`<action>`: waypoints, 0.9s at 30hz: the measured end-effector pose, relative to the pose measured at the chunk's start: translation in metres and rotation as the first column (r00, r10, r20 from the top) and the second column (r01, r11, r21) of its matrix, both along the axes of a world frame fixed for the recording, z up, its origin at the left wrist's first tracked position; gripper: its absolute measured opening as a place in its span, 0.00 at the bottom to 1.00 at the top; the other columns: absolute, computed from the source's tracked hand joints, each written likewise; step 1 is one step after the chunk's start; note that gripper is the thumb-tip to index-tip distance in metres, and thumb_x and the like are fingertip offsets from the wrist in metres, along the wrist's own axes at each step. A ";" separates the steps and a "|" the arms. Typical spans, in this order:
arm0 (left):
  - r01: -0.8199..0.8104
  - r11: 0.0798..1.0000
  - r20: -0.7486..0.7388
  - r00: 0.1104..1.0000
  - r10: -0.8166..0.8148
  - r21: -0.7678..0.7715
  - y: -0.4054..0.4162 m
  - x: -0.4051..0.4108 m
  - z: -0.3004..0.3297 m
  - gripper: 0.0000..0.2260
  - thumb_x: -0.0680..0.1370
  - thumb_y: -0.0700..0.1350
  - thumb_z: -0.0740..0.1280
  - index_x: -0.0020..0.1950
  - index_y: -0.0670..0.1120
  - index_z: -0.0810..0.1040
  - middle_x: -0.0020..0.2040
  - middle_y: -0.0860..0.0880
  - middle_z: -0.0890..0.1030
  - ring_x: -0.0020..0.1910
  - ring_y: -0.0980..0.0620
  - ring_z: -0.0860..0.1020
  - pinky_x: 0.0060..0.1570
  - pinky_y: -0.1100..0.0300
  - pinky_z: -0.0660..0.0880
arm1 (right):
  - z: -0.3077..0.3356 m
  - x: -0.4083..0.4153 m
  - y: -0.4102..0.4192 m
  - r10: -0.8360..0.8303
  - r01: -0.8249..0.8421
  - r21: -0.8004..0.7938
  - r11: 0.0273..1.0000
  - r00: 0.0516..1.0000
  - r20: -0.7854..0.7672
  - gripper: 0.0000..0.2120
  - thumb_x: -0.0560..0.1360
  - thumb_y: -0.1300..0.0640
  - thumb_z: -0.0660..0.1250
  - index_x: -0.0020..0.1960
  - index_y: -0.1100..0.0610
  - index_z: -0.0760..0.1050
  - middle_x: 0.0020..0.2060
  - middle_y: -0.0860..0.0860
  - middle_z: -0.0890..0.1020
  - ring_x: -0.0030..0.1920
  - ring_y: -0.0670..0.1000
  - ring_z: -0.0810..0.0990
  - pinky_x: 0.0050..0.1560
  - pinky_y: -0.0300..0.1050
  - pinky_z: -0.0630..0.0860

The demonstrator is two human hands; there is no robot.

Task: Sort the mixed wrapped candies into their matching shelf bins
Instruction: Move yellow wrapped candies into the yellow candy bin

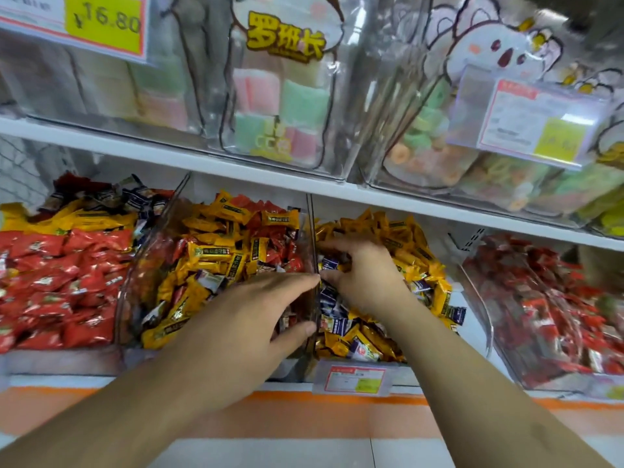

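Both hands are brought together at the clear divider (pixel 312 265) between two bins on the lower shelf (pixel 236 173) — judged to be the place where strays are passed from one side to the other. The left hand (pixel 256 319) is held over the middle bin (pixel 135 298) with fingers stretched toward the divider and thumb spread; nothing is seen gripped in it. The right hand (pixel 361 275) is laid on the pile in the next bin (pixel 479 319), its fingers curled among dark blue candies (pixel 332 298); whether one is actually pinched cannot be told. That bin is filled mostly with yellow candies (pixel 388 231), the blue ones being scattered near the divider; the middle bin is mixed — yellow bars with red pieces (pixel 287 251) among them. At far left a mass of red candies (pixel 54 285) is heaped below yellow and dark ones; at far right a tilted bin (pixel 506 359) is packed with red wrappers. On the upper shelf, clear bags of pastel sweets (pixel 280 106) are stood behind price tags (pixel 101 25).
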State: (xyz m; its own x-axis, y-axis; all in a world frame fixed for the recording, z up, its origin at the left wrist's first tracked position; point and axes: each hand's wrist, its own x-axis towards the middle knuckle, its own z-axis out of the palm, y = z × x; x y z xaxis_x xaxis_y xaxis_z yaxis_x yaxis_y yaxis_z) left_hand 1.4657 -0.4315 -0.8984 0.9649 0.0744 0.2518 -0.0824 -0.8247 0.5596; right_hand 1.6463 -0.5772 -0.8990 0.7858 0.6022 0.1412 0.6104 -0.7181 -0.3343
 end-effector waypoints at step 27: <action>-0.189 0.970 0.000 0.982 0.191 -0.153 0.022 -0.017 0.026 0.30 0.78 0.49 0.72 0.76 0.62 0.64 0.69 0.64 0.71 0.62 0.66 0.71 0.54 0.72 0.67 | 0.050 -0.094 -0.005 0.110 0.001 0.414 0.910 0.964 -0.244 0.11 0.77 0.44 0.74 0.58 0.42 0.82 0.50 0.39 0.83 0.53 0.38 0.79 0.51 0.35 0.76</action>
